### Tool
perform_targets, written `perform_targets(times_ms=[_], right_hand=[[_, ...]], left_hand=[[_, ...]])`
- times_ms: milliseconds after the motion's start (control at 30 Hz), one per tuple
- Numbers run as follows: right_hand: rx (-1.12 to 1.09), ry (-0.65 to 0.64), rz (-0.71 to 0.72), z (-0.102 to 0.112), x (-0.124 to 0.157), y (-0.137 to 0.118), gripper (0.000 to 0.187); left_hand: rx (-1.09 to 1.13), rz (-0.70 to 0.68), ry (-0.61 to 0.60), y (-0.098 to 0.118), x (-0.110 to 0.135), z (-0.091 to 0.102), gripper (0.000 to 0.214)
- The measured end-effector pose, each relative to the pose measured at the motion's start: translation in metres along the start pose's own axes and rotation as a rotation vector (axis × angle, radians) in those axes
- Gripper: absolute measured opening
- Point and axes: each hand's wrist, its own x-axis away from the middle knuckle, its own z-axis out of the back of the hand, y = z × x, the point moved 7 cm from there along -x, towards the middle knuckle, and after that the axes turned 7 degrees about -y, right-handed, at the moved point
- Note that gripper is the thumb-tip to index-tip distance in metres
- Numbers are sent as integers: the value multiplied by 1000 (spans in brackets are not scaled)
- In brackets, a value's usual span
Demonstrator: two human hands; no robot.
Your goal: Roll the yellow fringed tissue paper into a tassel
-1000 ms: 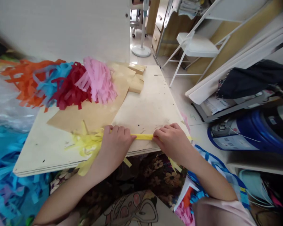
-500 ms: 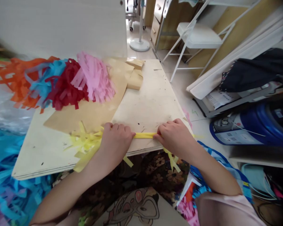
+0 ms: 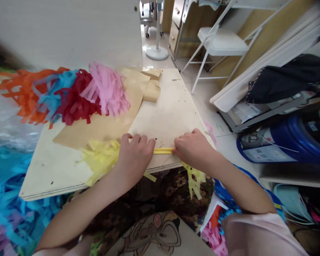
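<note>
Holding a yellow tassel (image 3: pixel 163 151), left hand (image 3: pixel 136 154) and right hand (image 3: pixel 194 149) each have the grip closed on it, near the edge of the counter (image 3: pixel 165 121).

The person wears 1 pale shirt (image 3: pixel 194 243) with 2 pinkish sleeves (image 3: pixel 256 233) and 1 dark-outlined cartoon print (image 3: pixel 155 233).
</note>
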Motion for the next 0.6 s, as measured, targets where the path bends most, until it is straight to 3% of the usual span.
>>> perform_targets(times_ms=[100, 233, 433, 600], right_hand=[[118, 232, -25, 11, 12, -20, 9], [264, 415, -86, 2, 31, -51, 20], [194, 386, -211, -13, 32, -66, 40], [32, 432, -207, -15, 30, -58, 36]], left_hand=[[-31, -58, 175, 13, 9, 10, 23], [-47, 7, 253, 22, 28, 9, 23], [103, 165, 180, 19, 46, 3, 24], [79, 198, 227, 28, 56, 1, 27]])
